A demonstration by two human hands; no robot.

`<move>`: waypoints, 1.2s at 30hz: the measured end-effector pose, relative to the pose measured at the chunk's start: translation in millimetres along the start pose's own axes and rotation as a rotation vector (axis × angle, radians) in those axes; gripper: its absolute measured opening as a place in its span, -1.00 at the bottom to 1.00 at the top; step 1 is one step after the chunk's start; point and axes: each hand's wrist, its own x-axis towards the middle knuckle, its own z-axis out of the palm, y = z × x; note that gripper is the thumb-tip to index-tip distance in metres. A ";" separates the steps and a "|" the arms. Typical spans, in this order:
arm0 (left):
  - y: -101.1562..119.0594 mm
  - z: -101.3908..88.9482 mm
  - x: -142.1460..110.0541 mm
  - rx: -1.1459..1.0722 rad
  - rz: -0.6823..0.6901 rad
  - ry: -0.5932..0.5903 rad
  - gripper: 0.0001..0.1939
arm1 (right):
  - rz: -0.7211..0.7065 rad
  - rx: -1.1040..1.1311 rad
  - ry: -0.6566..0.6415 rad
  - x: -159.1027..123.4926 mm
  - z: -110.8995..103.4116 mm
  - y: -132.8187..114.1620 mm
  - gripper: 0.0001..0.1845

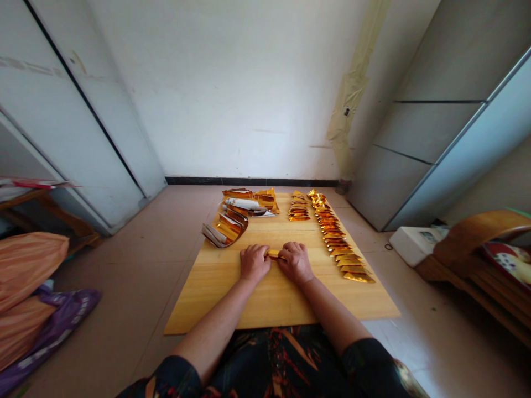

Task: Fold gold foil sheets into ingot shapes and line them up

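Observation:
Between my two hands, near the middle of the wooden board (224,298), is a small folded piece of gold foil paper (274,254). The fingers of my left hand (254,262) are closed on its left end. My right hand (296,261) grips the other end, fingers curled over it. Beyond my hands to the left lie stacks of gold foil paper sheets (232,224), some curled with pale backs showing. A long row of folded gold foil pieces (336,237) runs along the board's right side, and a shorter row of them (298,207) lies beside its far end.
A white wall (249,99) stands behind the board. At the right are a grey refrigerator (415,132), a white box (412,246) and a wooden seat (477,265). Orange and purple bags (33,309) lie at the left, near a wooden stand (62,221).

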 end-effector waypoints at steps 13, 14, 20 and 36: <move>1.1 -2.6 -0.5 0.001 0.002 -0.011 -0.65 | 0.009 -0.051 0.084 2.0 1.5 5.9 -0.81; 1.0 -2.2 -0.5 0.000 0.002 -0.004 -0.66 | 0.013 -0.051 0.080 1.8 0.7 6.0 -0.84; 1.1 -0.3 -0.3 -0.004 0.027 0.020 -0.73 | 0.001 -0.091 0.052 3.4 2.3 6.9 -0.85; -1.1 -4.5 0.0 -0.070 0.003 0.008 -0.59 | 0.026 -0.309 0.278 40.2 -17.8 76.2 -0.74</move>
